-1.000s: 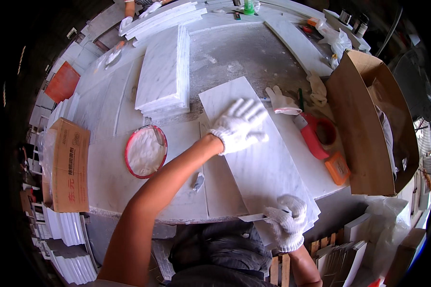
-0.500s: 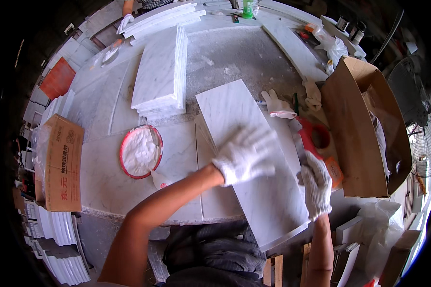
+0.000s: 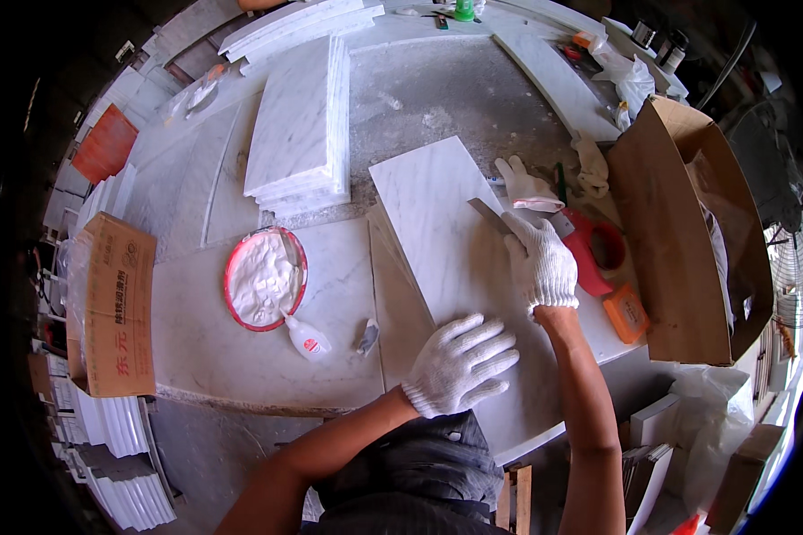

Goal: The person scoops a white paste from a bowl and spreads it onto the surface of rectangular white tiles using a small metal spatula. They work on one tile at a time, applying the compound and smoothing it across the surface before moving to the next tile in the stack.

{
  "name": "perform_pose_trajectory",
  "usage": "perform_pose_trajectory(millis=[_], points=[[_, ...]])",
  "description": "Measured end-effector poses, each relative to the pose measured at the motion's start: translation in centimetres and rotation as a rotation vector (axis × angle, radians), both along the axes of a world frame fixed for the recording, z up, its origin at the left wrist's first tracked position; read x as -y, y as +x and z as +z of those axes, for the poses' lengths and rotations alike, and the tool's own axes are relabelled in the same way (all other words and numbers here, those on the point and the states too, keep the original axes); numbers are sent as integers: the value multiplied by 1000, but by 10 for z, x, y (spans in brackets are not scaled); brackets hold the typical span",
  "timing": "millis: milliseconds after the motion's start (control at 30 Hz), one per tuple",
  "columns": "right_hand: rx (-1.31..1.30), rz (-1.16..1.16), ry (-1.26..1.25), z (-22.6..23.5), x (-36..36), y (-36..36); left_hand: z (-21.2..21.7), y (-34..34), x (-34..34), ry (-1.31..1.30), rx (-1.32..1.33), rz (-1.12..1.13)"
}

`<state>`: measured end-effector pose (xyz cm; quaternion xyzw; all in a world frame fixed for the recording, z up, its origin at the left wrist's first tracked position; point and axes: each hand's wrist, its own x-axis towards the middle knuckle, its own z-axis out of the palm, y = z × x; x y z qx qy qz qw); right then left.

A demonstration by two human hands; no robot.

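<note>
A long white marble slab [image 3: 437, 209] with grey veins lies slanted in front of me, its near end past the table edge. My right hand [image 3: 542, 260], in a white knit glove, grips a flat metal scraper [image 3: 489, 216] whose blade lies low over the slab's surface; its handle is hidden in the fist. My left hand [image 3: 464, 366], gloved too, is spread with fingers apart over the slab's near left edge and holds nothing. Left of it lie a small dark-edged piece [image 3: 368, 337], a white bottle [image 3: 308, 340] and a red-rimmed bowl of white paste [image 3: 263, 278].
A stack of marble slabs [image 3: 296, 125] stands farther back. On the right are a red tape roll [image 3: 598, 254], an orange box [image 3: 626, 315], a loose white glove [image 3: 528, 185] and a tall open carton [image 3: 678, 232]. Another carton [image 3: 123, 308] stands at the left.
My right hand has carried the scraper leftward from the slab's right side to over it. My left hand has pulled back toward me, to the near left edge. The person's hand at the far left has gone.
</note>
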<state>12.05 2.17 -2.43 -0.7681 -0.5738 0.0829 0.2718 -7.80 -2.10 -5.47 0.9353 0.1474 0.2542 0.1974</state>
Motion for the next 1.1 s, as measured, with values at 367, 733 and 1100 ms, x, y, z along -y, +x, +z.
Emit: perform_pose_trajectory(millis=[367,733,1100], points=[[64,63,-17,-9,-14,4,-15,1,-3,27,165,5],[146,147,-30,-7,-19,4,-14,1,-3,22,190,22],[115,213,-31,3,-3,-2,-15,1,-3,30,184,5]])
